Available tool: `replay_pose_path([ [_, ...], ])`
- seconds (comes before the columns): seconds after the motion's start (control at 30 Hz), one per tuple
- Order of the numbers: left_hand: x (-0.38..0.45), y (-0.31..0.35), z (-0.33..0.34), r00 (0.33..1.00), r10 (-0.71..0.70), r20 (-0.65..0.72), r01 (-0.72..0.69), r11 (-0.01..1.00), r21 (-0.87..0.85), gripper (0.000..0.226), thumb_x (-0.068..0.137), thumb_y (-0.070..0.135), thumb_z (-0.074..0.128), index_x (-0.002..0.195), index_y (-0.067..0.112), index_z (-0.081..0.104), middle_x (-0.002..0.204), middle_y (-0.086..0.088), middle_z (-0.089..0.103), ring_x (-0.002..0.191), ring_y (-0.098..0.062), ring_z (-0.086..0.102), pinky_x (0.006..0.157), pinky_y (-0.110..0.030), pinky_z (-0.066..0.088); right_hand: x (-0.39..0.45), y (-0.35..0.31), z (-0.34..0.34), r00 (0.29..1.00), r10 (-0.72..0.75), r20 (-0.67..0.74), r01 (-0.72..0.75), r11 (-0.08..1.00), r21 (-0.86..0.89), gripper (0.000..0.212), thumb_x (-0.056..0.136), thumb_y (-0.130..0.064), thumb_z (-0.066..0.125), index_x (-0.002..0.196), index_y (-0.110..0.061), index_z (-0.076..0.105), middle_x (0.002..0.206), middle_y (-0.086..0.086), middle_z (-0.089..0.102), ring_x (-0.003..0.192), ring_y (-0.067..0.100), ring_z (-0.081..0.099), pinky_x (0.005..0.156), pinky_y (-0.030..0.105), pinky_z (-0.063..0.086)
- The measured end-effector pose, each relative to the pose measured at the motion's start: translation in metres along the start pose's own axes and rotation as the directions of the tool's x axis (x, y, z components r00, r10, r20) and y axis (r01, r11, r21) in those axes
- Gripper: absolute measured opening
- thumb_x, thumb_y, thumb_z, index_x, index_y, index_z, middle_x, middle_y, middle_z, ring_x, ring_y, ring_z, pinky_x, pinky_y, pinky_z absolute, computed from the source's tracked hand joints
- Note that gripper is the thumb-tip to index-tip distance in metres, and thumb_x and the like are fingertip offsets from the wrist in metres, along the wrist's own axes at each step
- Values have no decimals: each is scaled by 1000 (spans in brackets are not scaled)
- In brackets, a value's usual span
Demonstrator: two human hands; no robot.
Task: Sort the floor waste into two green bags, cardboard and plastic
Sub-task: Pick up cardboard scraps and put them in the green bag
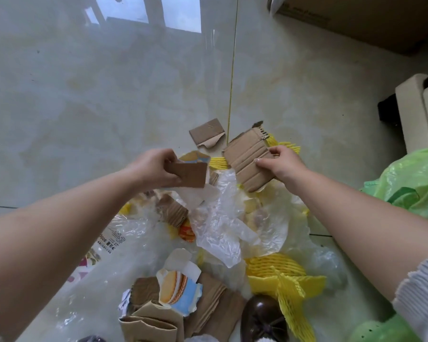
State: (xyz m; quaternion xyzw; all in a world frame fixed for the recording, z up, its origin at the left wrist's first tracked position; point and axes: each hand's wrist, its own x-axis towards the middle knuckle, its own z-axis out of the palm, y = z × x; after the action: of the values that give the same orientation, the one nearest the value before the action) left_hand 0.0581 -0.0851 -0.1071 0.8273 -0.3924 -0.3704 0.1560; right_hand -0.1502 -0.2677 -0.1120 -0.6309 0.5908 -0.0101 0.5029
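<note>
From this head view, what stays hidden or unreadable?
- Second green bag: only one green bag shows, cut by the right edge.
- Label print on the clear wrapper: too small.
- What the left hand holds behind its cardboard piece: partly hidden.

Torn brown cardboard pieces, crumpled clear plastic film and yellow foam netting lie heaped on the floor — one green bag sits open at right.
</note>
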Motion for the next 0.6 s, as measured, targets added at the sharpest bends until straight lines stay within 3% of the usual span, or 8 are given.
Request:
replay_pose_path([
  [0.1, -4, 4, -13, 996, -93, -11, 86, 957, -279, 37, 75, 8, 75, 101, 12, 49, 91, -7, 58, 79, -22, 55, 52, -24, 44, -14, -7, -10, 999, 38, -5, -34, 945, 324, 36, 80, -9, 69, 115, -8, 57, 108, 11, 64, 93, 22, 60, 77, 31, 48],
  [0.17, -10, 9, -22, 993, -118, -1, 107, 904, -415, 43, 78, 3, 70, 115, 15, 50, 99, -10, 60, 84, -24, 58, 55, -22, 49, -28, -15, -16, 999, 35, -3, -30, 890, 454, 15, 84, -6, 64, 98, -11, 63, 93, 7, 65, 85, 21, 61, 71, 30, 48],
  [0.27, -23, 26, -38, 994, -106, -28, 81, 881, -466, 36, 85, 3, 62, 118, 17, 59, 93, -7, 63, 80, -19, 58, 60, -23, 47, -56, -30, -27, 999, 33, -15, -18, 808, 590, 9, 87, -7, 59, 84, -15, 60, 82, 2, 63, 73, 15, 59, 61, 24, 45],
  [0.33, -34, 44, -50, 994, -94, -58, 56, 881, -469, 22, 87, 7, 59, 108, 15, 62, 83, -5, 61, 75, -18, 56, 59, -25, 43, -76, -37, -35, 1000, 17, -26, 4, 754, 657, 11, 90, -6, 56, 84, -16, 59, 82, 2, 63, 72, 14, 60, 62, 26, 48],
  [0.47, -63, 92, -69, 992, -48, -113, -17, 858, -514, 17, 89, 7, 55, 105, 13, 59, 95, -14, 61, 88, -25, 59, 81, -40, 50, -120, -45, -58, 996, -20, -93, 80, 696, 714, 14, 94, -9, 48, 87, -18, 57, 87, 2, 63, 79, 17, 60, 69, 30, 49],
  [0.6, -96, 157, -68, 995, 31, -100, -84, 802, -591, 23, 91, 2, 49, 110, 14, 56, 93, -12, 62, 83, -23, 61, 78, -37, 53, -172, -35, -94, 969, -74, -238, 216, 722, 657, 19, 92, -6, 45, 85, -18, 58, 86, 1, 62, 81, 18, 58, 73, 34, 49],
])
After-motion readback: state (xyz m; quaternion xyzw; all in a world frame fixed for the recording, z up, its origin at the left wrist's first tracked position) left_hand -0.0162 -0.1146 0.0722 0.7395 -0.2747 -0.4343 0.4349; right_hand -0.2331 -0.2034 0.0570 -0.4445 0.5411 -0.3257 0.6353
